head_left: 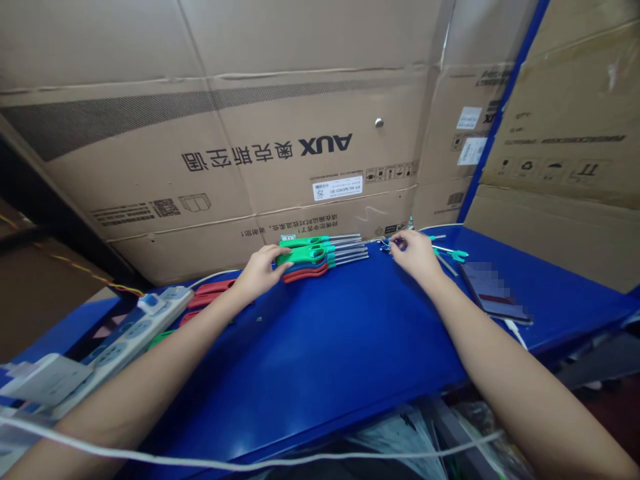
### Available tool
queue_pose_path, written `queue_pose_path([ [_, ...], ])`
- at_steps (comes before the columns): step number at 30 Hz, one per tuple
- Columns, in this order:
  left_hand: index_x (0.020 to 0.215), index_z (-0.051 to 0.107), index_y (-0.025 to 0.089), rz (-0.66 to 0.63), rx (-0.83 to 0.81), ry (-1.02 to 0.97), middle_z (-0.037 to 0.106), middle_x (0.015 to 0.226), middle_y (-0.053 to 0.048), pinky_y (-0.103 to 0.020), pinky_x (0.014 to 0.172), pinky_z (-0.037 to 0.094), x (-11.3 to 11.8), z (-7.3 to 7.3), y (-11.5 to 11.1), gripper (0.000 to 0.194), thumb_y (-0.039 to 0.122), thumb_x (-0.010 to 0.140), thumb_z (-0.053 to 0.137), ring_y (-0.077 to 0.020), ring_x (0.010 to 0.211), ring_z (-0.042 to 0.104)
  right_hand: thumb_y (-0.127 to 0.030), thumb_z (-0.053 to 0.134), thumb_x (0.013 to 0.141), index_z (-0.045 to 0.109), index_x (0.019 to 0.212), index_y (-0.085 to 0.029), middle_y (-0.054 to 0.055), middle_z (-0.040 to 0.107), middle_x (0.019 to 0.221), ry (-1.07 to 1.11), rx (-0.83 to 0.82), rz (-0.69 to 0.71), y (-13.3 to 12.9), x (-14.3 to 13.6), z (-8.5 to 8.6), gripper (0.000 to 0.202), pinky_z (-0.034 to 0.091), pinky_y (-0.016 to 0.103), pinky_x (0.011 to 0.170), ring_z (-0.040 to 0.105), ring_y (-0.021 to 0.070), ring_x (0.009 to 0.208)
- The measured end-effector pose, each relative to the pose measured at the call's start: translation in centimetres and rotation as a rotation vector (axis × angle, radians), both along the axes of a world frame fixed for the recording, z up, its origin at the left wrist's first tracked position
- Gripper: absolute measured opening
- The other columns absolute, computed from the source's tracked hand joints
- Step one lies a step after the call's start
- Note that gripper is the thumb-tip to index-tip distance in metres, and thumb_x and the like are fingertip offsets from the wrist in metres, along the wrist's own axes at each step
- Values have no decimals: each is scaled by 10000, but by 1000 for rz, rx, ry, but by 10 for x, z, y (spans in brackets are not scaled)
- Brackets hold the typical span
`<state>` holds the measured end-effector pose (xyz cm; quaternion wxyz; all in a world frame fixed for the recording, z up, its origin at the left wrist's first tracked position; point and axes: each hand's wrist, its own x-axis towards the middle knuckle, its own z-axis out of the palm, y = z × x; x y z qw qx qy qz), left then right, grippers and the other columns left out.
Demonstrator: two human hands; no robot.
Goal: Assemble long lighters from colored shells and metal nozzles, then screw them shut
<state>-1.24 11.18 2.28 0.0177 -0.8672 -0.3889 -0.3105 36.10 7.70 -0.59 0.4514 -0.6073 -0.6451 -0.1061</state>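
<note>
A stack of lighter-like tools with green, blue and red handles and thin metal tubes lies at the back of the blue table [320, 373]. My left hand [263, 270] closes its thumb and fingers on the left end of the top green handle [301, 255]. Past the tube tips, my right hand [413, 253] pinches at small dark parts near the cardboard; what its fingertips hold is too small to make out. Beside that hand lie loose metal tubes with teal ends [453, 253].
Red handles [213, 288] lie left, beside a white power strip [135, 340] with plugs. A phone [493, 290] with a white cable rests at right. Cardboard [280, 120] stands behind the table. A white cable [250, 460] crosses the foreground.
</note>
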Motion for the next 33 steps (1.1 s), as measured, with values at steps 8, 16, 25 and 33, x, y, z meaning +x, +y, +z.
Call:
queue_pose_path([
  [8,1099,690,162,16,1,13,722,1102,-121,-429,951,537,2,-12,11,245,286,893,641,-270,1048,671,-144,587,741,706,757,-176,72,698,735,-29,-41,-20,0,-3,0,123,514,346,750,640,218,698],
  [16,1110,699,183,19,40,12,726,1137,-118,-462,970,533,5,-17,14,250,304,900,638,-281,1088,659,-135,591,738,697,739,-182,71,704,746,-41,-57,-18,-2,-5,1,116,512,347,760,645,225,717],
  [25,1090,708,168,13,78,12,729,1130,-127,-450,968,530,6,-21,13,253,316,896,643,-276,1076,656,-127,596,738,703,748,-174,72,703,755,-41,-72,-10,-1,-5,-1,118,505,335,763,635,214,717],
  [33,1076,710,160,21,85,25,727,1092,-128,-440,922,541,6,-16,17,250,298,878,644,-280,1035,651,-129,592,747,686,734,-174,76,706,782,-73,-109,37,1,-3,-3,105,501,330,765,632,210,732],
])
